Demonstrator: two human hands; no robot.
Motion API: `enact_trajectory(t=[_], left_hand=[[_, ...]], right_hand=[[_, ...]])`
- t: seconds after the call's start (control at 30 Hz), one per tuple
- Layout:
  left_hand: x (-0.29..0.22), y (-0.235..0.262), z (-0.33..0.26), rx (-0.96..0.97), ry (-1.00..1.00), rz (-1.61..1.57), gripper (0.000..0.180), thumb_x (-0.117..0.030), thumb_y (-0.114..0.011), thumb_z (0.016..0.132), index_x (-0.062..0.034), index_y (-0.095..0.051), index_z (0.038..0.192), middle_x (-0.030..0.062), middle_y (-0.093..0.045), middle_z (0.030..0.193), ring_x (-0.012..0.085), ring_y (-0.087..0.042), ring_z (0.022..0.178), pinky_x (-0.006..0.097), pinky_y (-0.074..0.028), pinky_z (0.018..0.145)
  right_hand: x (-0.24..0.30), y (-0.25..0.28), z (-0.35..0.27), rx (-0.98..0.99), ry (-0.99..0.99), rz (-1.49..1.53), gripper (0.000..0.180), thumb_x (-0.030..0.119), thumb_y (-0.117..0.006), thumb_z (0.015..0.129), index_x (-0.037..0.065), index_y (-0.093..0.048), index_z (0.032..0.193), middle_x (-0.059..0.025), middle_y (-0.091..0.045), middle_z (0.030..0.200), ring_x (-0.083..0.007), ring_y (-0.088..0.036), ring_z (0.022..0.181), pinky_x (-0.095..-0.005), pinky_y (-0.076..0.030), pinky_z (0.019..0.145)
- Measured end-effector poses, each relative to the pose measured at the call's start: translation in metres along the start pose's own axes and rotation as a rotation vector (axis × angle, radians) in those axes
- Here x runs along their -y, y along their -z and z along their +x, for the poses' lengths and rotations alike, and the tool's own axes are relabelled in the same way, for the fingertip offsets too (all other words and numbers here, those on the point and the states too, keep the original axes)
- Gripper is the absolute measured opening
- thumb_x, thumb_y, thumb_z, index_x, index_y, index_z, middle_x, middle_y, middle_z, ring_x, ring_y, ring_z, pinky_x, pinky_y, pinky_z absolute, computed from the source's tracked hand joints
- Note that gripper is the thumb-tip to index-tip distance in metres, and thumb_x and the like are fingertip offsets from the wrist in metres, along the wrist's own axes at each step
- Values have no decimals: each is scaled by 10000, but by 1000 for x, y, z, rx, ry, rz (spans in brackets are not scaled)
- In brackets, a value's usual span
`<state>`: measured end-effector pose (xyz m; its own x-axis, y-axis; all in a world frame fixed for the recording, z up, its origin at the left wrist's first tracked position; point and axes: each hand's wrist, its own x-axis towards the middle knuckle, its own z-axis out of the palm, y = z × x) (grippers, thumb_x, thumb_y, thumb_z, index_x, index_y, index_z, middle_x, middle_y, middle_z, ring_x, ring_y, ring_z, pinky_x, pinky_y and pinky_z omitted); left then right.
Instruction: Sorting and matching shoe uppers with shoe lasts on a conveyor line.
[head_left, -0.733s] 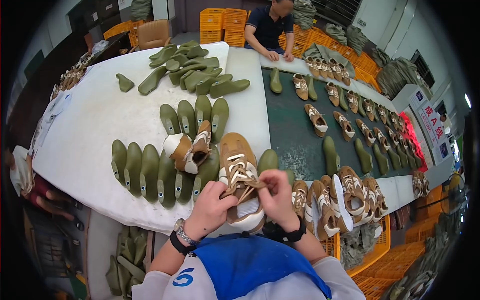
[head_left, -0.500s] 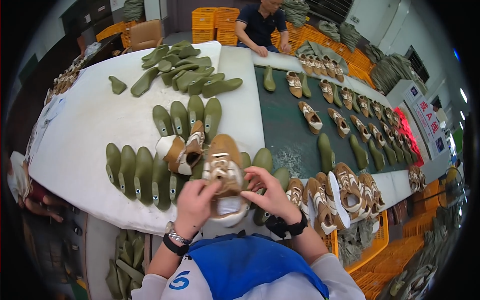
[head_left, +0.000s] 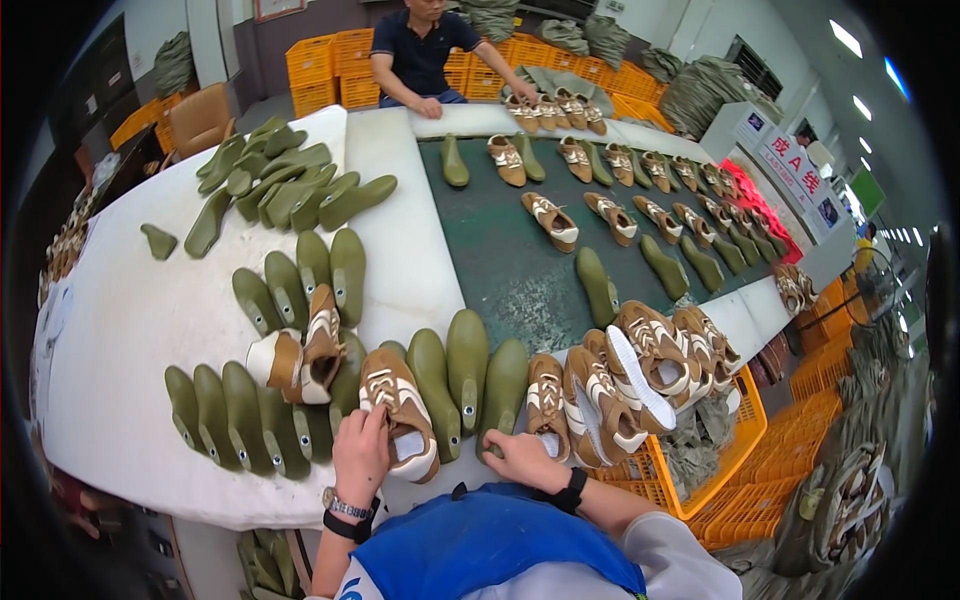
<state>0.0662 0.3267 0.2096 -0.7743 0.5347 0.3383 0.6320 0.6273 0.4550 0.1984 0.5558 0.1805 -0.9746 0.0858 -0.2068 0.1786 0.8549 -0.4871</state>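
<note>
1. Sneaker (head_left: 400, 398), brown and white, rests sole-down on the pale counter (head_left: 130, 330), its toe pointing away from the wearer and its collar facing them.
2. The left hand (head_left: 362, 450) is partly closed, its fingertips against the left side of that shoe near the collar; whether it actually grips, I cannot tell.
3. The right hand (head_left: 522, 462) is half curled, fingertips at the near end of a green last (head_left: 506, 385); the firmness of its hold cannot be made out.
4. Two more green lasts (head_left: 467, 360) lie between this one and the shoe, rounded ends pointing away.
5. Left of the shoe, a pair of sneakers (head_left: 320, 352) sits among rows of lasts (head_left: 240, 405), with a loose heap of lasts (head_left: 290, 185) farther off.
6. Right of the right hand, a cluster of sneakers (head_left: 600, 412) stands close together, above an orange crate (head_left: 752, 428).
7. Across a dark green surface (head_left: 500, 285), shoes and lasts are set out in rows; at the far side, a co-worker (head_left: 425, 55) touches another row of sneakers (head_left: 555, 113).
</note>
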Motion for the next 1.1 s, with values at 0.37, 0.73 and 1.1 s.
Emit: enact_trajectory(t=[0.37,0.73,1.1], left_hand=[[23,-3,-7,73,129,-107,435,-47,-613,771,-27,-499,1190,162,-530,1002,355,-545,895,418,-464,754],[22,-2,-9,91,189,-144,417,-55,-591,790,-34,-502,1197,192,-541,1049,390,-582,866,432,-491,707],[-13,15,49,-76,73,-78,340,-1,-531,763,-5,-541,1103,185,-549,937,395,-574,806,443,-481,674]], right_hand=[[-57,174,108,-143,-201,883,82,215,-536,863,146,-576,884,2,-540,668,-89,-487,505,-228,-383,427],[-151,74,216,313,-215,-209,273,137,-544,756,170,-645,1008,-104,-655,1035,-300,-612,983,-396,-481,825],[52,125,123,-63,703,181,254,272,-628,777,85,-654,947,-110,-643,851,-323,-625,798,-416,-501,689]])
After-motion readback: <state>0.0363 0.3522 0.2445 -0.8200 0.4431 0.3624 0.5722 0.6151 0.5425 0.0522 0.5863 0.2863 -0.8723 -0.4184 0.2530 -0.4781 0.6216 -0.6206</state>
